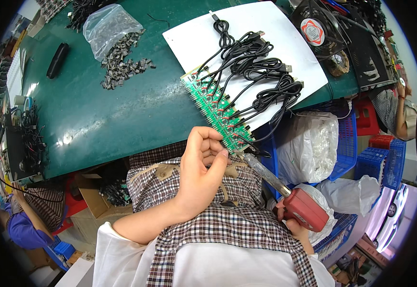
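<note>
Wraps the right hand (pixel 297 228) around a red-handled soldering iron (pixel 306 209), aimed at the near end of the green circuit board (pixel 214 109), by the near edge of the table (pixel 122 117). Curls the left hand (pixel 203 165) just beside; cannot tell if pinching anything. Looks mostly wired, with 1 row of black cables (pixel 247 50) attached; cannot tell about joints left.

A green table (pixel 146 112) spans the upper half of the frame. Toward the upper left lie a slim black object (pixel 57 60) and a clear plastic bag (pixel 110 31) — small dark parts (pixel 122 67) heaped at its mouth. Upper centre, a white sheet (pixel 189 36) lies flat, black cables (pixel 261 67) bundled across it — a green circuit-board strip (pixel 213 107) along its lower-left edge.
</note>
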`<act>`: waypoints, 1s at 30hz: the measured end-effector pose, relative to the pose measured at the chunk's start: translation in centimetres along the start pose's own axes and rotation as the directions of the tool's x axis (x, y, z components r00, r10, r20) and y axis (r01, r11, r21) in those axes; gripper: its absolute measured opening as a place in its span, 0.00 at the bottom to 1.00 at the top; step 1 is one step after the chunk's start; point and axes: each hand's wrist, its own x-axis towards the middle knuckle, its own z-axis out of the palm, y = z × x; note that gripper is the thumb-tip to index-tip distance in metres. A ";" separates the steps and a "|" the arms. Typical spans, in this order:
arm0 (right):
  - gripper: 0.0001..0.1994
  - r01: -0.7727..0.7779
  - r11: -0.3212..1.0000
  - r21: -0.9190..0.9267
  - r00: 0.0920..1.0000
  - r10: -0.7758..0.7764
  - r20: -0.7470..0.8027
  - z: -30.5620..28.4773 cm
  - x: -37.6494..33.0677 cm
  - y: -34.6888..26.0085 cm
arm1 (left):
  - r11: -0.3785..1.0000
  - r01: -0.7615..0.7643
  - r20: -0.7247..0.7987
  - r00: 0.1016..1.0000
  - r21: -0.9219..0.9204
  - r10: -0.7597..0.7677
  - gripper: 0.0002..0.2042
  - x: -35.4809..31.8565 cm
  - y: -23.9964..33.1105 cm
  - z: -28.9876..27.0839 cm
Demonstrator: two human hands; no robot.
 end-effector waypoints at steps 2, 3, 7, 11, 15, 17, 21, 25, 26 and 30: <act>0.32 -0.014 1.000 0.008 1.000 0.014 0.003 0.0 0.0 0.0 | 1.000 -0.002 0.000 1.000 0.002 0.002 0.11 0.0 -0.1 0.0; 0.33 -0.026 1.000 0.016 1.000 0.026 0.007 0.1 -0.1 0.0 | 1.000 -0.003 -0.005 1.000 0.005 0.003 0.12 0.0 -0.1 0.0; 0.32 0.046 0.984 -0.171 0.999 -0.041 0.028 -0.1 0.5 -1.0 | 0.999 -0.026 -0.013 1.000 0.034 0.027 0.11 -0.1 -0.2 -0.2; 0.30 0.108 0.991 -0.084 0.993 -0.111 -0.033 0.2 -0.2 -0.6 | 0.998 -0.051 -0.036 0.998 0.047 0.053 0.12 0.4 0.0 -0.7; 0.28 0.106 0.951 -0.291 0.969 -0.032 0.246 -2.5 -0.9 -1.0 | 0.993 -0.112 -0.110 0.987 0.029 0.115 0.16 1.4 1.3 -1.5; 0.28 0.114 0.991 0.070 0.993 -0.114 0.004 -1.4 0.1 -1.3 | 0.995 -0.094 -0.129 0.987 0.035 0.098 0.21 2.7 1.2 -1.4; 0.22 0.513 0.795 0.325 0.791 -0.289 -0.540 -1.2 5.2 -5.3 | 0.993 -0.088 -0.175 0.979 0.084 0.102 0.30 3.3 1.8 -1.5; 0.16 0.564 0.821 0.093 0.603 -0.332 -0.726 -4.8 8.4 -6.2 | 0.988 -0.110 -0.152 0.980 0.111 0.126 0.33 3.6 2.3 -1.1; 0.15 0.586 0.810 0.025 0.550 -0.374 -0.747 -5.3 10.1 -5.9 | 0.987 -0.108 -0.153 0.980 0.120 0.126 0.33 4.0 2.4 -1.0; 0.15 0.349 0.937 0.002 0.580 -0.214 -0.786 -8.6 18.5 -2.5 | 0.982 -0.135 -0.143 0.978 0.131 0.154 0.34 4.4 2.9 -0.5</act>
